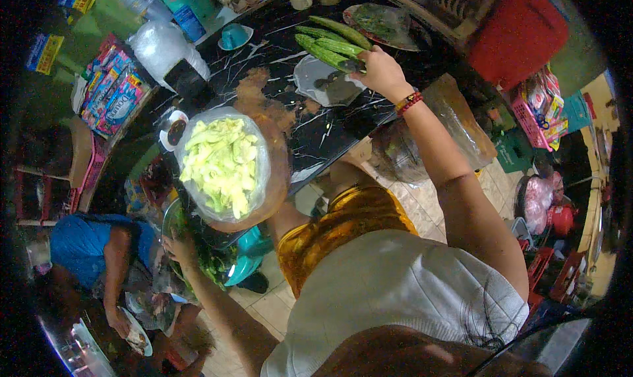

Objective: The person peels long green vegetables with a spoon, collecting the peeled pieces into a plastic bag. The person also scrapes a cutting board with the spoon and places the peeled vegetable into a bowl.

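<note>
On the black marbled table, my right hand [381, 72] is closed at the near ends of several long, bumpy green gourds [328, 44]. A small dark shape shows at its fingertips; I cannot make out what it is. Just left of that hand lies a pale, angular plate [310, 80] with a dark patch on it. Pale green cut strips [221, 166] fill a bowl lined with clear plastic [258, 202] at the table's left end. My left hand [178, 248] is lowered below that bowl, beside green leafy stuff [211, 261]; its fingers are too dim to read.
Behind the gourds stands a plate of greens under clear wrap [379, 24]. A small dish with a blue-green item [235, 37] and a saucer of dark sauce [175, 132] are on the left. A person in blue [99, 252] sits at lower left, holding a plate [138, 334].
</note>
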`<state>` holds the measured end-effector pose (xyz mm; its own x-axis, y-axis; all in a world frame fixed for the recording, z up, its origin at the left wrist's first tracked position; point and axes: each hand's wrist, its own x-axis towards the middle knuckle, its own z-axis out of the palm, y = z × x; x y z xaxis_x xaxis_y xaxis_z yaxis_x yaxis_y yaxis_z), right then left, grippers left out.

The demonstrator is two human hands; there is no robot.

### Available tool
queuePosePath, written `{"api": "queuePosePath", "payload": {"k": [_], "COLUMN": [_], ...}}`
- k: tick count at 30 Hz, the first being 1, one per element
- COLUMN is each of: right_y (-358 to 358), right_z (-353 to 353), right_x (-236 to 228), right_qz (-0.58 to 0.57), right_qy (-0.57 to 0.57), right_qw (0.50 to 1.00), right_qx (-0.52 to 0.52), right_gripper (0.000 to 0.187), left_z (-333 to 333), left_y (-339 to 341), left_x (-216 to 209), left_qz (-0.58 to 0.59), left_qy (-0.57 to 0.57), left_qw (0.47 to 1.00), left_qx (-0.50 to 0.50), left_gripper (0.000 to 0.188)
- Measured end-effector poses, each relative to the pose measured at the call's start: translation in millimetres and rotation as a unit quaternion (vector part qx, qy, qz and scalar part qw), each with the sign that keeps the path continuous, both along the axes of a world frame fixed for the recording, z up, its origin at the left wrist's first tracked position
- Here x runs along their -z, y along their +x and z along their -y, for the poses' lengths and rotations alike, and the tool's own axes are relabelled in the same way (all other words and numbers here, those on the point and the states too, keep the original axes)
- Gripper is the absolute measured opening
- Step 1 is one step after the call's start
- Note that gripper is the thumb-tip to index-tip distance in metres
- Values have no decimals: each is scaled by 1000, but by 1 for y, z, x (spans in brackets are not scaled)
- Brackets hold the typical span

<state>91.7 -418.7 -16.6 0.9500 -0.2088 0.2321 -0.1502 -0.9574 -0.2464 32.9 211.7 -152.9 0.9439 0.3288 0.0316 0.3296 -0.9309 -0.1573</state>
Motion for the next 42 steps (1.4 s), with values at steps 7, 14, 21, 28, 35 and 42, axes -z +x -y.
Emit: {"api": "queuePosePath", "payload": {"k": [7,14,21,28,35,42], "right_y": [31,56,28,4,0,3], "right_z": [24,74,50,59,55,78], "right_x": [45,59,63,84,92,96], "right_qz": [-23,-108,35,82,93,109], "right_qy": [-29,-50,-22,-44,2,81], "right_qw": [996,993,998,995,993,984], "right_qx": [80,20,46,46,67,118], "right_gripper": [58,45,30,46,51,42], "left_z": [2,42,171,363,491,540], "left_y": [-85,-115,-90,-68,-11,29], "left_x": [-22,-74,-114,-114,-55,-31], "left_qz": [161,211,428,12,15,96], "left_qy": [-262,-279,-404,-275,-212,-166], "left_qw": [950,937,784,752,708,760], "left_qx": [63,8,200,599,673,621], "left_gripper": [48,41,39,58,75,80]}}
